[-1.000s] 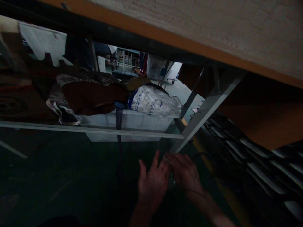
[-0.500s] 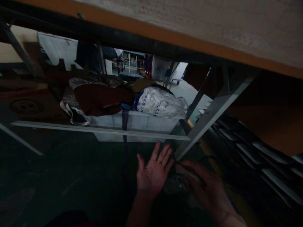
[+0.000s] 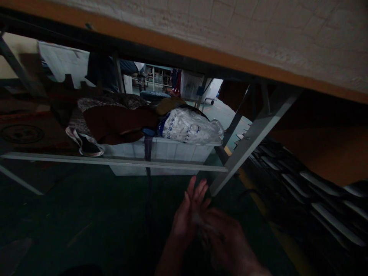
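Low under the table, my left hand (image 3: pixel 184 216) is held palm up, its fingers stretched out and its thumb raised. My right hand (image 3: pixel 230 234) comes across from the right, fingers bent around a dim pale thing (image 3: pixel 211 228) that lies against or close to the left palm. Shadow and blur hide what that thing is, and whether the left hand touches it. Beyond the hands stands a white plastic bin (image 3: pixel 172 151), heaped with brown cloth (image 3: pixel 115 120) and a white plastic bag with blue print (image 3: pixel 189 126).
Overhead is a table with an orange edge (image 3: pixel 143 38). A metal crossbar (image 3: pixel 120 161) runs in front of the bin to a slanted table leg (image 3: pixel 250 142). A cardboard box (image 3: pixel 23 130) stands at left, dark slatted racks (image 3: pixel 324 199) at right.
My right hand has moved left, bringing the pale thing to my left palm. My left thumb has swung inward. The view has shifted slightly to the right.
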Available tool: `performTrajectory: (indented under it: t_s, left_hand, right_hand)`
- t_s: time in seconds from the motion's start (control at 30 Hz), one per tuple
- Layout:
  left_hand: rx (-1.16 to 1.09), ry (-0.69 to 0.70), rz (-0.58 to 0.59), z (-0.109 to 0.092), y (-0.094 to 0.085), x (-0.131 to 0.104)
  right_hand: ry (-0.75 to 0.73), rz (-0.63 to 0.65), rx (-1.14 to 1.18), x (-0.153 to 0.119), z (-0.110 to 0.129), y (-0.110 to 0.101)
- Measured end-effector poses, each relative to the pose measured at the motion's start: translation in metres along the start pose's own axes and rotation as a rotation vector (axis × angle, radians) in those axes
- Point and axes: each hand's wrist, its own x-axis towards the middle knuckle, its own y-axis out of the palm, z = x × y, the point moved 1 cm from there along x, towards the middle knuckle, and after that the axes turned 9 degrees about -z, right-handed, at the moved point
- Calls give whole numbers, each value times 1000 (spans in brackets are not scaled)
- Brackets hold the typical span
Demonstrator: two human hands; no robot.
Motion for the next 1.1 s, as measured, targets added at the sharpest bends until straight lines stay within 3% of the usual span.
performTrajectory:
  t_s: [0.07,0.13,0.2,0.3,0.37,0.53,0.63,0.8,0.87,0.97,1.1]
  left_hand:
    - [-30,1,36,6,4,-2]
    - [-35,-31,47,12,7,-4]
    - [-16,-49,-20,12,5,-2]
    - [-12,-10,-189,-2,0,3]
    - [36,79,-260,-11,-2,4]
    - [107,214,-403,-7,4,-3]
    - [141,252,-401,-2,8,-6]
    - [158,223,-396,-2,11,-6]
    - [153,197,-366,-2,12,-6]
    - [173,179,-227,2,14,-8]
    - [118,76,-168,8,15,-11]
  right_hand:
    - [-40,-128,-108,4,-5,-5]
    - [-138,-159,-266,6,-5,-2]
    - [-248,-78,-361,2,-2,8]
    - [-296,69,-290,-7,4,19]
    - [-190,50,-178,-9,3,15]
    - [347,-209,75,3,-9,-10]
    - [460,-212,176,7,-10,-14]
    - [484,-276,273,7,-13,-17]
    - [457,-281,281,8,-16,-22]
    - [397,-246,268,10,-18,-24]
    - [263,-150,166,6,-10,-9]
